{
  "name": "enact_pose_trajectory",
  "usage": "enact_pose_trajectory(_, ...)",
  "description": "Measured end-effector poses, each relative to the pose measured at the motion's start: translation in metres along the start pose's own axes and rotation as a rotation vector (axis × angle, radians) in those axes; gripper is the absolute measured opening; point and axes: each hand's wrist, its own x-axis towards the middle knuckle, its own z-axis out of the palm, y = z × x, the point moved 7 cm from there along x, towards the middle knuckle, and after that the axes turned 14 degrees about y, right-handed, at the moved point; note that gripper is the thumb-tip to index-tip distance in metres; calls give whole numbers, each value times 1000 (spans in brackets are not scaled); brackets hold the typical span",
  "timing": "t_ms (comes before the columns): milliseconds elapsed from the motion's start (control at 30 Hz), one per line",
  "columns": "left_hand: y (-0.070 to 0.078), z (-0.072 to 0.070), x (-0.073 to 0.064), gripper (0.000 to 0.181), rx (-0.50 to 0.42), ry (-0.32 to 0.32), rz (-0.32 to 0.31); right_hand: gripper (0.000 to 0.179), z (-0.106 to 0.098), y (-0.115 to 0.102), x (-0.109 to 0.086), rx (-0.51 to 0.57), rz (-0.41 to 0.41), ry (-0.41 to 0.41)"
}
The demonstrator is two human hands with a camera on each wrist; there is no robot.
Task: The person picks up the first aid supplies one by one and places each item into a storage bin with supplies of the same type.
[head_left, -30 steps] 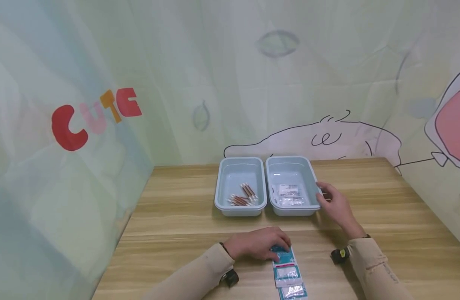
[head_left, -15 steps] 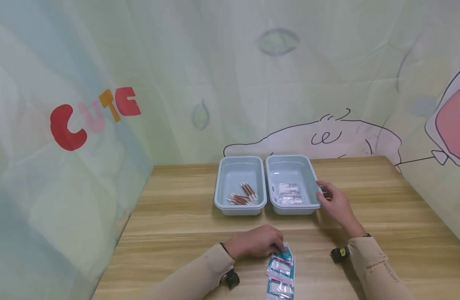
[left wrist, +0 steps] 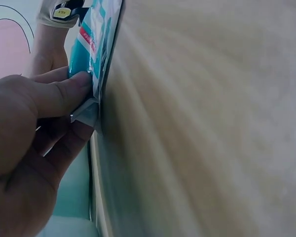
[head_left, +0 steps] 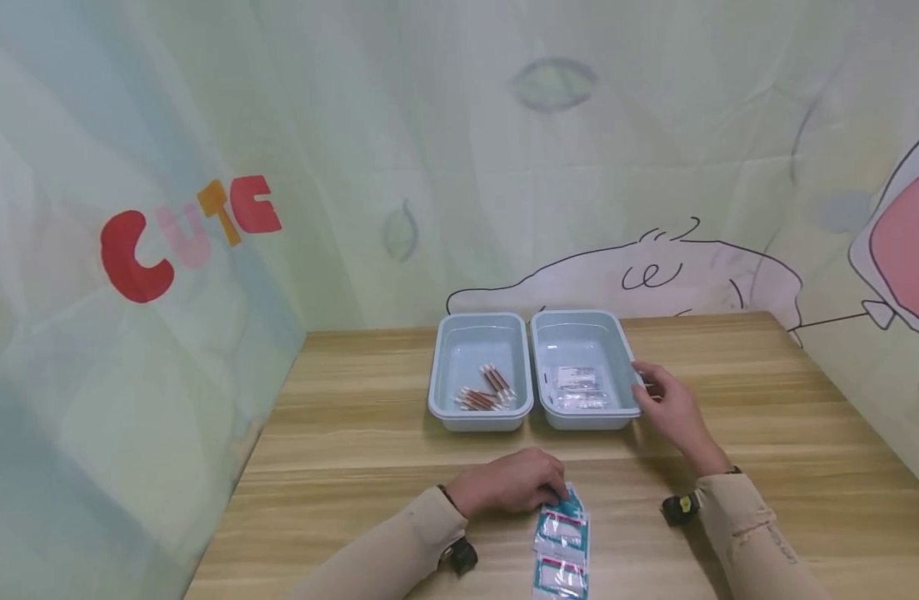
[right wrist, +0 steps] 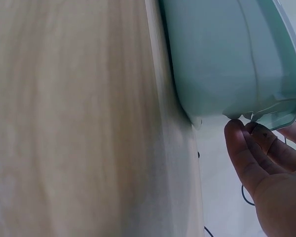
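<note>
While teal packets [head_left: 561, 537] are pinched by the left hand [head_left: 513, 482], well short of the far edge of the tabletop [head_left: 339, 467] | near that edge, right tray [head_left: 585, 422] touched by right hand [head_left: 676, 414], fingers relaxed

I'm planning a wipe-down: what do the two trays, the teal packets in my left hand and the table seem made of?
Left tray and right tray: probably molded plastic, smooth and slightly glossy, with rounded corners and soft highlights. Teal packets: shiny film with bright glare, plastic or foil-lined, I can't tell which. Table: visible wood grain, faint sheen; real wood or laminate.
</note>
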Motion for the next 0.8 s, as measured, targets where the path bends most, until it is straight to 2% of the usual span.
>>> enact_pose_trajectory(433, -3, 2, 0, 17, 2, 8, -36, 41, 1, -1, -2, 7, 3, -12)
enact_pose_trajectory(800, -1, -8, 2, 18, 1, 90, -36, 42, 0, -3, 0, 9, -11, -10)
